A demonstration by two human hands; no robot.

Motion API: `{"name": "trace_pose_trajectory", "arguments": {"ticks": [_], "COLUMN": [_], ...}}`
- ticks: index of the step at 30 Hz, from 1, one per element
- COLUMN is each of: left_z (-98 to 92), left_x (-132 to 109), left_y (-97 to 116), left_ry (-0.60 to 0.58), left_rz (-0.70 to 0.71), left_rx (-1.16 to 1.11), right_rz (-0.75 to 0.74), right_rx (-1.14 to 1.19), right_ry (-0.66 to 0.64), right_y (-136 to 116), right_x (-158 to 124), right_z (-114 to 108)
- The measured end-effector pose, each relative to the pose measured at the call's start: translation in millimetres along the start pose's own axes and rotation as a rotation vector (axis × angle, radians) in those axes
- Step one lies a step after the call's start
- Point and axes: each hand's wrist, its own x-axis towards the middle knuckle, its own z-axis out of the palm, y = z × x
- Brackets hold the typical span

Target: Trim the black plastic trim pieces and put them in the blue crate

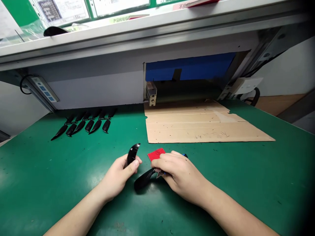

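Note:
My left hand (120, 173) is closed on a glossy black curved, blade-shaped plastic piece (133, 153), held upright between thumb and fingers. My right hand (180, 170) is closed around a utility knife (159, 174); its metal blade points left and down, and a blue end shows behind the knuckles. A second black blade-shaped part (143, 181) reaches left from beside the right fingertips and the knife blade. Whether those fingers also grip it is hidden. A red piece with a dark mark (156, 154) lies partly under my right hand.
Several black blade-shaped parts (90, 125), in pairs joined by thin strips, lie in a row at the back left of the green table (49, 186). Flat cardboard (197, 129) lies at the back right, before an opening with a metal bracket (152, 95). A shelf (118, 39) hangs above.

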Motion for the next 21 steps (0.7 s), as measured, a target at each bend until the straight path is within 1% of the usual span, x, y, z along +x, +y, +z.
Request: {"name": "trace_pose_trajectory", "arguments": {"ticks": [2,5,7,8,9,10,12,14,15,16,18,21], "left_z": [5.1,15.3,20.7,22.3,23.1,23.1,21.2,18.6,17.6,16.9,16.9,18.4], "left_x": [-1,-3,-5,-6,-6,-7,-8,-8,-9,-9,-10,-12], "left_y": [2,8,9,9,8,6,2,0,-1,-1,-1,-3], "left_ry": [-0.099,-0.249,-0.318,-0.330,-0.316,-0.275,-0.141,-0.007,0.037,0.064,0.080,0.072], "left_rz": [0.015,0.064,0.077,0.059,0.029,-0.005,-0.054,-0.058,-0.048,-0.034,-0.007,0.030], "left_rx": [0.000,-0.133,-0.229,-0.275,-0.322,-0.376,-0.504,-0.639,-0.695,-0.742,-0.805,-0.840], "right_rz": [0.009,0.053,0.103,0.136,0.171,0.196,0.203,0.174,0.164,0.161,0.175,0.188], "right_rx": [0.021,0.066,0.106,0.127,0.148,0.168,0.193,0.180,0.160,0.135,0.082,0.021], "right_ry": [0.054,0.095,0.111,0.140,0.176,0.211,0.239,0.181,0.137,0.104,0.075,0.089], "right_y": [-5,-13,-16,-17,-18,-18,-18,-18,-18,-18,-17,-16], "right_x": [0,0,1,0,0,0,-1,-1,-1,-1,0,2], "right_z": [3,7,9,9,10,10,10,10,11,12,14,16]}}
